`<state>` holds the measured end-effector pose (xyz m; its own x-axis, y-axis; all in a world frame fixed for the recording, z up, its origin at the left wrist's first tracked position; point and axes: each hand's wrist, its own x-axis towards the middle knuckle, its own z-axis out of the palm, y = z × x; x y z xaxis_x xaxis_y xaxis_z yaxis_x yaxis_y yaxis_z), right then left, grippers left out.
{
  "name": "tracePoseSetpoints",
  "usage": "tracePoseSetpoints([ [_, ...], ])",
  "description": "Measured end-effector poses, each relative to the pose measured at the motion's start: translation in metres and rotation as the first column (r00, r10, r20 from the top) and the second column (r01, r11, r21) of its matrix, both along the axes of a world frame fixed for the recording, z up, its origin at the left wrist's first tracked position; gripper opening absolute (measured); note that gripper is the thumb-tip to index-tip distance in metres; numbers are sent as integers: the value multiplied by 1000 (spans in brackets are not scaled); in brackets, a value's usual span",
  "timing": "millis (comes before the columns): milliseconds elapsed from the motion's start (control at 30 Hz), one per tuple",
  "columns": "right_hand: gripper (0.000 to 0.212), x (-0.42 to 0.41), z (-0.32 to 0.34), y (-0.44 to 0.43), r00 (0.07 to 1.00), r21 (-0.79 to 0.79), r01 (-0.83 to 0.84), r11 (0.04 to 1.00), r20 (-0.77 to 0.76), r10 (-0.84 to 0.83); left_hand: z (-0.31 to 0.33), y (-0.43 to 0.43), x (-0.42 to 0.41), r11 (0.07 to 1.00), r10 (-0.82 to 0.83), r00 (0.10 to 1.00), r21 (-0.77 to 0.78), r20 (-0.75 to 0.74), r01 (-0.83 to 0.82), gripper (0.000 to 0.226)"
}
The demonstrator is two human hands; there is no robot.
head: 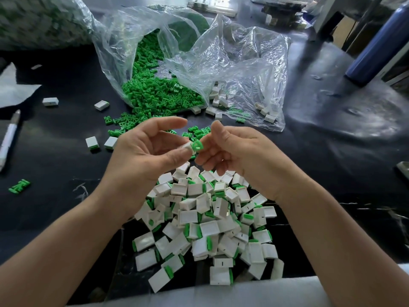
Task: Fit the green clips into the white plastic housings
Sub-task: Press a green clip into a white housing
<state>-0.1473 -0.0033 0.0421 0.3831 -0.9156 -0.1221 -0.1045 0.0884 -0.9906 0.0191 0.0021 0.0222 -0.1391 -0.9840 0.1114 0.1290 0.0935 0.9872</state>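
Head view: at the centre, the left hand [150,149] is half curled. Its thumb and a lower finger pinch a white housing [189,146], and its forefinger is lifted free above. The right hand [239,151], fingers curled, grasps the green clip [197,146] seated at the housing's mouth. At 6 o'clock is a pile of fitted housings [210,218]. At 12 o'clock a bag of green clips [155,91] spills out, and at 1 o'clock lies a bag of white housings [243,69].

Bare from left hand [141,151] and right hand [241,151] up both forearms [66,251]; short nails [216,123]; pale grey-white cloth [221,294] at lap.
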Motion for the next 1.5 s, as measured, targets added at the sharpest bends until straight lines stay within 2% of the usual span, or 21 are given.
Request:
tracePoseSetpoints([
  [100, 42, 2, 0, 1, 999, 53, 0, 999, 40, -2, 0, 0, -1, 1000, -7, 1000, -7, -27, 6, 45],
  [233, 47, 11, -3, 5, 988, 171, -119, 978, 114, 101, -1, 4, -3, 999, -40, 997, -17, -64, 39, 46],
  [333, 50, 17, -5, 7, 981, 254, -136, 958, 172, 93, -1, 5, -3, 999, -40, 995, -21, -87, 39, 46],
  [467, 45, 20, -6, 7, 977, 254, -62, 965, 213, 7, -1, 6, -5, 999, -40, 994, -41, -98, 36, 46],
  [667, 41, 26, -10, 11, 989, 198, -4, 980, 147, -25, -3, 7, -7, 998, -17, 996, -67, -89, 11, 45],
  [867, 46, 23, -7, 8, 971, 242, -92, 966, 235, 34, 0, 6, -6, 998, -32, 992, -65, -119, 24, 48],
  [1067, 43, 20, -7, 8, 987, 172, -61, 983, 156, 34, -1, 5, -4, 998, -48, 990, -54, -133, 41, 53],
  [1167, 41, 20, -8, 9, 997, 112, -43, 993, 68, 35, -2, 5, -5, 999, -42, 988, -34, -149, 37, 38],
  [1500, 38, 21, -10, 10, 998, 18, -20, 1000, -57, 21, -2, 6, -4, 999, -40, 988, 13, -152, 43, 31],
])
